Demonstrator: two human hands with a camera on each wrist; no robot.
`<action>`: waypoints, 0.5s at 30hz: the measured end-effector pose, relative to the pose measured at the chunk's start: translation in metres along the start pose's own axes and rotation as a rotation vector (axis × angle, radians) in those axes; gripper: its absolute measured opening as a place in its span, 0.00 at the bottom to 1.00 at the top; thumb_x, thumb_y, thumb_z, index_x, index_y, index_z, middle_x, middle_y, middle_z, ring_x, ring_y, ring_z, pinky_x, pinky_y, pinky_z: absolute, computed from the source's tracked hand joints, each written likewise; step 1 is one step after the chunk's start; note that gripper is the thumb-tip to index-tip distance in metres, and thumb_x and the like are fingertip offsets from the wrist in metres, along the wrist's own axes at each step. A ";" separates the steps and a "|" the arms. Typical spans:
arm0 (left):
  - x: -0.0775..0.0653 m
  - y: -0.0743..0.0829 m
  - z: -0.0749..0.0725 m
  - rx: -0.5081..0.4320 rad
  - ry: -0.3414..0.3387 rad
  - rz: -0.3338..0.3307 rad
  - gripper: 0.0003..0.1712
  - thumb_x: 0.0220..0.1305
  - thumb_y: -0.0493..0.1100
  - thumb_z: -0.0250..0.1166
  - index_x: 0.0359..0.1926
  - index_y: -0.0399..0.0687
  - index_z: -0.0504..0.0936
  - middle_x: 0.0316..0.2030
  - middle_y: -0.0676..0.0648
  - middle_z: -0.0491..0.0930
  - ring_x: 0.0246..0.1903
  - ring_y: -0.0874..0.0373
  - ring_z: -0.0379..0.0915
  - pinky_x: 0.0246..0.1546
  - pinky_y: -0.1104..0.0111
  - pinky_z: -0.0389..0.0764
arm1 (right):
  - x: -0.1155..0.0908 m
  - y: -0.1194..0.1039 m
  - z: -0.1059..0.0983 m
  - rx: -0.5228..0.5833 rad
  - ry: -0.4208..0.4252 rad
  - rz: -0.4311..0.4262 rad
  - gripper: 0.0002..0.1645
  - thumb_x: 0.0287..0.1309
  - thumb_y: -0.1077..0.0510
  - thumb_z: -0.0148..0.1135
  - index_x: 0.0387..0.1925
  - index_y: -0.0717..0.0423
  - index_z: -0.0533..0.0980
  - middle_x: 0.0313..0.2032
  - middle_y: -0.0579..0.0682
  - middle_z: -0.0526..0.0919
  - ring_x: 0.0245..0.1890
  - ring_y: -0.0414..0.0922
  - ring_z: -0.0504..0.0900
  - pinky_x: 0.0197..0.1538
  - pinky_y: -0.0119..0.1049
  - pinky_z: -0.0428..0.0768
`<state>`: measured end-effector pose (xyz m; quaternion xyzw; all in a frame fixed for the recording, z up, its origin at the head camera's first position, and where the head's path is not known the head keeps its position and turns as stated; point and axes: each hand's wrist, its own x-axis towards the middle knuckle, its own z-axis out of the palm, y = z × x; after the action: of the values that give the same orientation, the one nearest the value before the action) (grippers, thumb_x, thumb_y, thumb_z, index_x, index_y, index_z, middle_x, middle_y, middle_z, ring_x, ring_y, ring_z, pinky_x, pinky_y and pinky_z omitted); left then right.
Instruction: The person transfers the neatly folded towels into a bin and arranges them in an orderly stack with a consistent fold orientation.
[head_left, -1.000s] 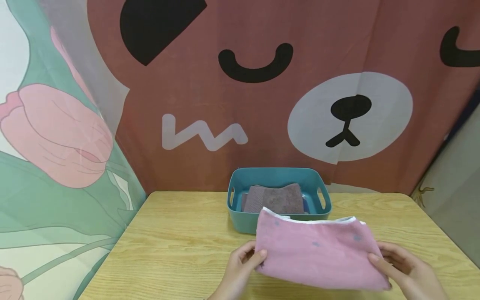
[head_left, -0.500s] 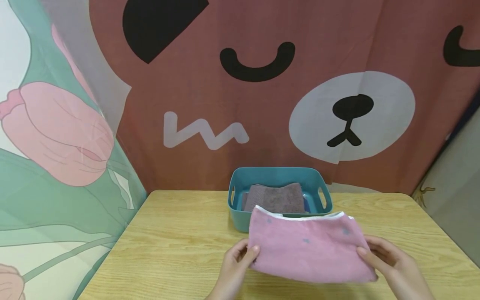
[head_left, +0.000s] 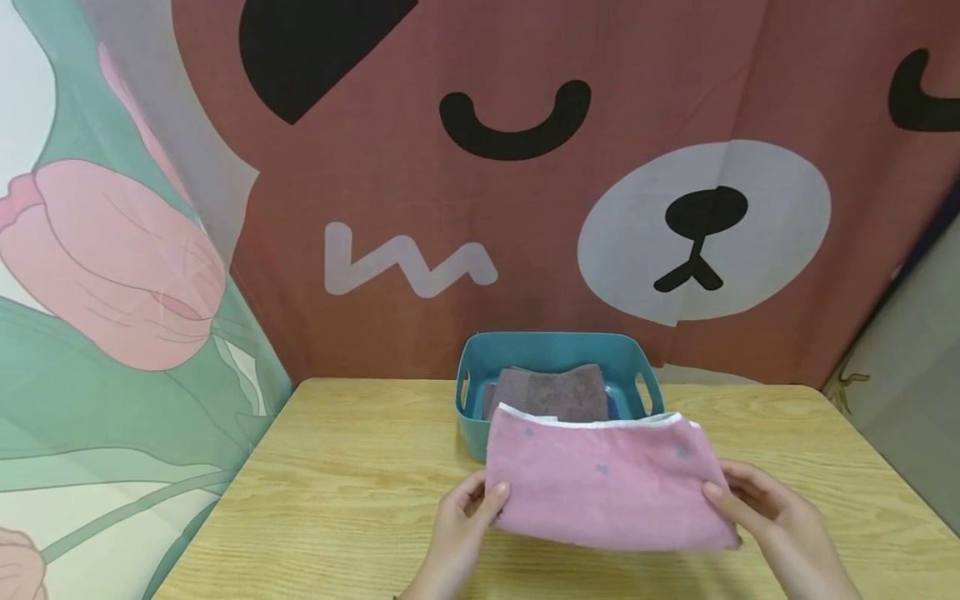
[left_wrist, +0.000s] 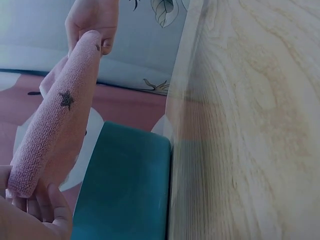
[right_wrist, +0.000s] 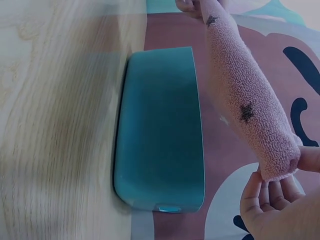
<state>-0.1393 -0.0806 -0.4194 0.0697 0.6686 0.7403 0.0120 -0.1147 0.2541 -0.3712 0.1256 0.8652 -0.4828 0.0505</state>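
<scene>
A folded pink towel (head_left: 600, 487) with white edging and small grey stars is held up over the table between both hands. My left hand (head_left: 462, 521) pinches its left side, thumb in front and fingers behind. On the opposite side my right hand (head_left: 780, 517) grips the towel the same way. Both wrist views show the towel's folded lower edge, with dark stars on it, raised above the wood. Just behind it stands a teal basket (head_left: 472, 440), its front partly hidden by the towel. Inside the basket lies a folded greyish-purple towel (head_left: 551, 393).
The basket sits near the back edge of a light wooden table (head_left: 360, 467). A brown curtain (head_left: 390, 333) with a bear face hangs right behind the table. To the left is a flower-patterned cloth (head_left: 135, 400).
Both hands have carried the pink towel a little to the left and farther forward, so it now overlaps more of the basket's front. The basket and the towel in it have stayed put.
</scene>
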 end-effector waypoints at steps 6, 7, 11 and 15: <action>0.002 0.000 -0.004 0.035 0.000 0.019 0.21 0.70 0.39 0.61 0.56 0.26 0.76 0.49 0.38 0.81 0.46 0.60 0.78 0.48 0.73 0.78 | 0.001 0.001 0.003 0.026 0.021 -0.043 0.42 0.64 0.35 0.59 0.69 0.56 0.67 0.61 0.52 0.76 0.41 0.19 0.70 0.44 0.31 0.77; 0.003 0.000 -0.005 0.042 0.000 0.024 0.21 0.70 0.39 0.62 0.56 0.26 0.76 0.49 0.38 0.81 0.46 0.60 0.78 0.48 0.73 0.78 | 0.002 0.001 0.004 0.034 0.022 -0.047 0.41 0.64 0.35 0.59 0.69 0.56 0.67 0.60 0.50 0.76 0.42 0.20 0.71 0.44 0.31 0.77; 0.005 0.002 -0.007 0.057 0.010 0.038 0.20 0.70 0.39 0.62 0.55 0.26 0.77 0.48 0.38 0.81 0.46 0.60 0.78 0.48 0.73 0.78 | 0.004 0.000 0.006 0.083 0.032 -0.061 0.38 0.65 0.36 0.60 0.66 0.54 0.70 0.51 0.37 0.79 0.43 0.23 0.74 0.43 0.29 0.77; 0.008 0.005 -0.008 0.051 0.028 0.042 0.20 0.69 0.39 0.62 0.55 0.26 0.77 0.47 0.38 0.81 0.44 0.61 0.78 0.47 0.73 0.78 | 0.006 -0.005 0.010 0.132 0.051 -0.080 0.35 0.65 0.38 0.61 0.64 0.54 0.72 0.46 0.29 0.78 0.43 0.25 0.74 0.42 0.27 0.76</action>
<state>-0.1482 -0.0881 -0.4143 0.0736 0.6859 0.7238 -0.0147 -0.1217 0.2443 -0.3739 0.1064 0.8369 -0.5369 0.0009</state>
